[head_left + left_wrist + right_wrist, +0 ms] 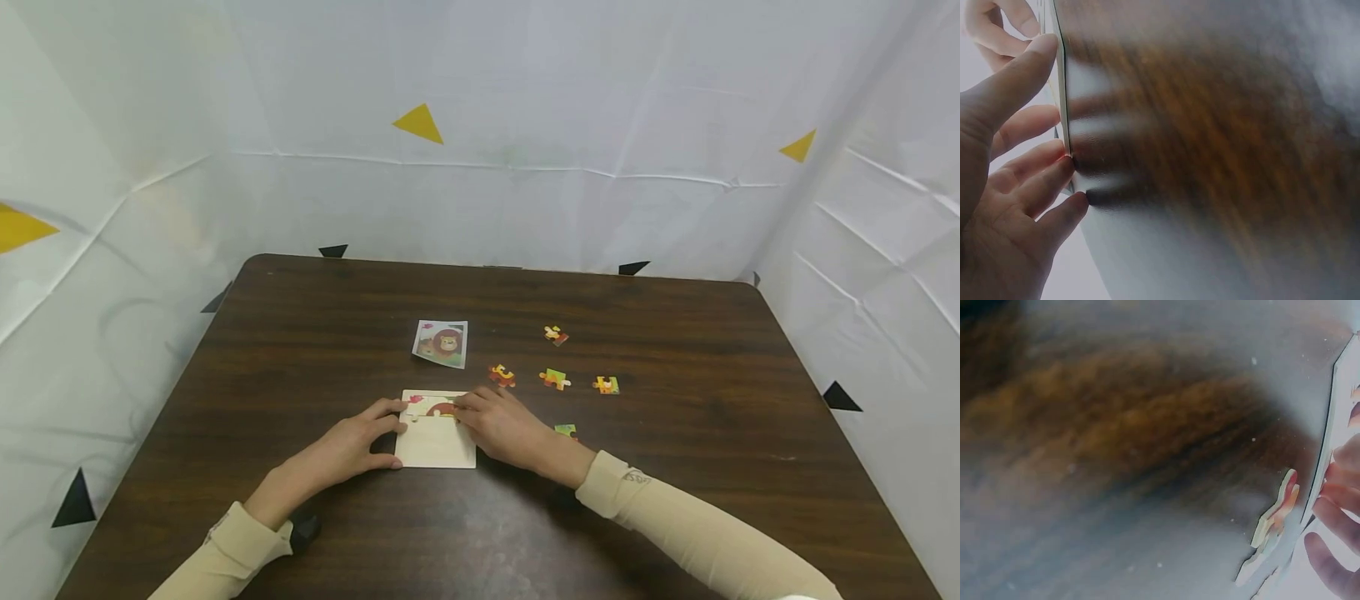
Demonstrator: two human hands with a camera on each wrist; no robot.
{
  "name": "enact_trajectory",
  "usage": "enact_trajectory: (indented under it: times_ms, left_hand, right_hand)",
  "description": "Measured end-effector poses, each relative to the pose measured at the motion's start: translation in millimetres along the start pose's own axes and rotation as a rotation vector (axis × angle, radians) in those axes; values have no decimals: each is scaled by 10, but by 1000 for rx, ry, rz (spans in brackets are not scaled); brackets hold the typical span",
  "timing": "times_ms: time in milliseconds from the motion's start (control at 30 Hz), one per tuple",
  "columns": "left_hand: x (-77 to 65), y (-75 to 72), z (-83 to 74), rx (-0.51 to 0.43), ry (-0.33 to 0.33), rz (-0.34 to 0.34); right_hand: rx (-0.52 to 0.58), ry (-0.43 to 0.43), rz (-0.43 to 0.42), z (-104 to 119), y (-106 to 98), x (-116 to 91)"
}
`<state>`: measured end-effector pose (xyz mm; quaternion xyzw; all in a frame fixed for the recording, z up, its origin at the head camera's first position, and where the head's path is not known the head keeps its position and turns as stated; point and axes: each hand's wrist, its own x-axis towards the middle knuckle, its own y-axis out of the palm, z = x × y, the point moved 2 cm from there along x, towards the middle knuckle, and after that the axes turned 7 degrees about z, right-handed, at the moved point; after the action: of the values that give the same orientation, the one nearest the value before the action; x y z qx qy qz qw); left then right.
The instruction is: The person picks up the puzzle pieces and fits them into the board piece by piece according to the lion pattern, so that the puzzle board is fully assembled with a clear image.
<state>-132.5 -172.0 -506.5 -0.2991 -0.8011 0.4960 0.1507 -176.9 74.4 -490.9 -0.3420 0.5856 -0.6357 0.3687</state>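
A small cream puzzle board point(435, 443) lies on the table, its upper strip filled with printed pieces that show a pink shape and brown mane. My left hand point(360, 442) rests along the board's left side, fingers spread on the edge and thumb at the lower corner. In the left wrist view, that hand's fingertips point(1063, 150) touch the thin board edge. Over the board's upper right, my right hand point(506, 423) pinches a puzzle piece point(444, 410) with a brown printed patch. Its fingers cover part of that piece and the board's right edge.
A lion picture card point(444, 343) lies behind the board, one corner curled. Several loose puzzle pieces point(555, 379) are scattered to the right, one of them point(566, 430) close by the right wrist. The dark wooden table point(337, 317) is bounded by white sheets.
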Motion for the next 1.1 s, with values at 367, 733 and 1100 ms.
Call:
enact_trajectory:
  times_ms: [367,733,1100]
  left_hand:
    - [-1,-32,-16,4,10,-12]
    - [0,-2,-13,0,-4,-3]
    - [-3,-18,-25,12,3,-8]
  right_hand:
    - [114,29,-24,6,-21,-44]
    - [136,22,-67,-2,-12,-118]
    - [139,39,-214,-152,-70,-291]
